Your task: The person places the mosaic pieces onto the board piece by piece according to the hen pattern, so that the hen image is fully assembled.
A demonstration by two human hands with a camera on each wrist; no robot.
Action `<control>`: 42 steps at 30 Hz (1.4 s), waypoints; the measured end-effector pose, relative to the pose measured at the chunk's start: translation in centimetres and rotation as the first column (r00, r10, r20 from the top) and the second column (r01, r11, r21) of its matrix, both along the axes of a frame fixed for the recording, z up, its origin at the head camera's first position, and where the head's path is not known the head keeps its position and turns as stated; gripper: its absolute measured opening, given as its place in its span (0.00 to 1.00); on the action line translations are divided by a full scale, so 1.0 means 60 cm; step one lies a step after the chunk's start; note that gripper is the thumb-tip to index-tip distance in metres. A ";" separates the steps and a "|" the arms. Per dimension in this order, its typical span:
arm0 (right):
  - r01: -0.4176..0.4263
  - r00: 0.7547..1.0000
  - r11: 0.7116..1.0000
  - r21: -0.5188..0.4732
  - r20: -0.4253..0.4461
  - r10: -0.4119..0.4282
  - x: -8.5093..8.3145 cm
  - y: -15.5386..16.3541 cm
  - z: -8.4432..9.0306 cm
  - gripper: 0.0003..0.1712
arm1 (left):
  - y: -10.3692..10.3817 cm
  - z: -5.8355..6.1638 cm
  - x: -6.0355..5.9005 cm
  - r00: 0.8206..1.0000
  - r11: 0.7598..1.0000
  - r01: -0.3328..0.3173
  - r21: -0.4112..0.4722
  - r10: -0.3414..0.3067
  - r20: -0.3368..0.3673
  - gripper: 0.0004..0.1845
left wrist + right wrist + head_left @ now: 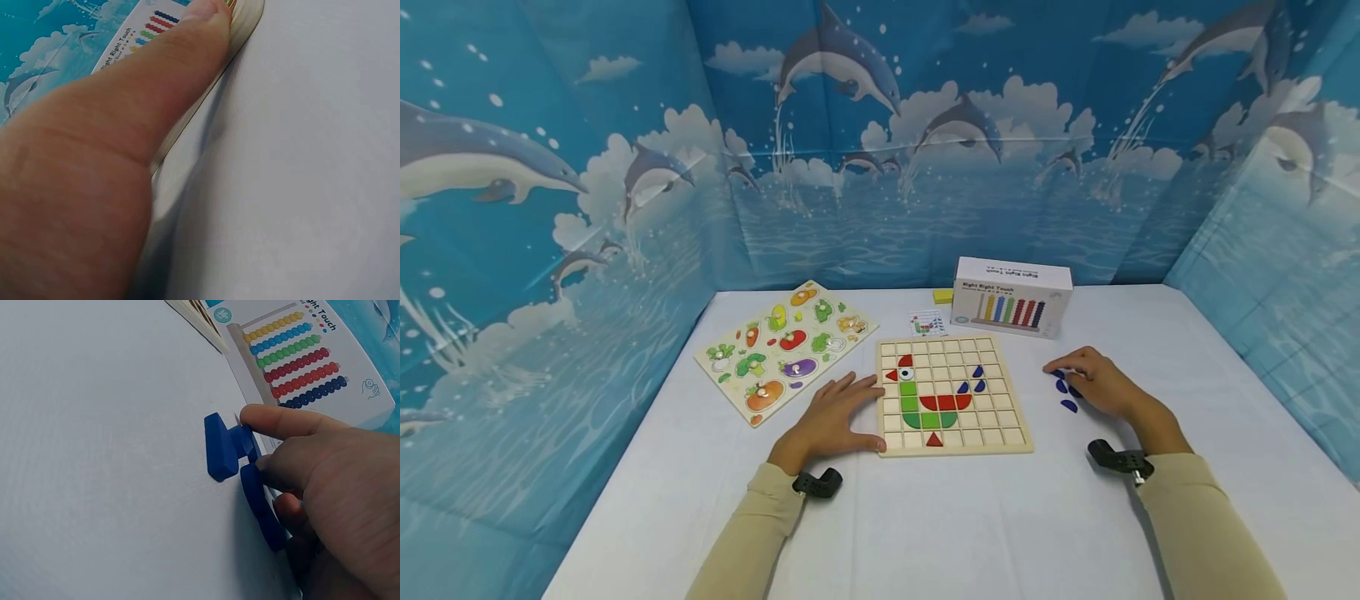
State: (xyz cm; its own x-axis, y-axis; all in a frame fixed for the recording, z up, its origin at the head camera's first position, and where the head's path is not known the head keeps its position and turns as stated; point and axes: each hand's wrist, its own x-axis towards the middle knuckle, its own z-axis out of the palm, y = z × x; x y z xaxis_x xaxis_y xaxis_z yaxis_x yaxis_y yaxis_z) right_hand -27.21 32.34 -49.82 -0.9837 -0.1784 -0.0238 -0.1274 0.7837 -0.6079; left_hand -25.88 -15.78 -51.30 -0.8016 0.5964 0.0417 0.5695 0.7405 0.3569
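Note:
My left hand (pixel 832 421) rests at the left edge of the wooden grid board (pixel 1000 437), fingers spread and the thumb on its near corner. Red, green and blue pieces on the board form a bird shape, with a round eye piece (pixel 906 374) and a red triangle (pixel 934 440) below. Beyond the board's right side, my right hand (pixel 1105 387) reaches down to several loose blue half-round pieces (pixel 1069 406). In the right wrist view, index finger and thumb tips are at one blue piece (pixel 252 449); I cannot tell whether they pinch it. Another blue piece (pixel 220 449) lies beside it.
Behind the board stand a white toy box (pixel 1011 296), a small picture card (pixel 927 323) and a yellow block (pixel 943 296). A vegetable puzzle board (pixel 775 342) lies at the left. Dolphin-print cloth (pixel 880 208) hangs around the back and sides of the white table (pixel 970 525).

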 end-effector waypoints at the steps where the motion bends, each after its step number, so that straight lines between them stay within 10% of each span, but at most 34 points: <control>1: 0.004 1.000 1.000 -0.001 0.006 -0.004 0.000 0.000 0.001 0.21 | 0.000 0.000 0.000 1.000 1.000 0.000 -0.001 0.000 -0.001 0.51; 42: 0.088 0.991 0.996 -0.010 -0.099 -0.089 -0.003 -0.002 -0.012 0.09 | 0.002 0.002 0.002 1.000 1.000 -0.006 0.008 0.006 0.005 0.51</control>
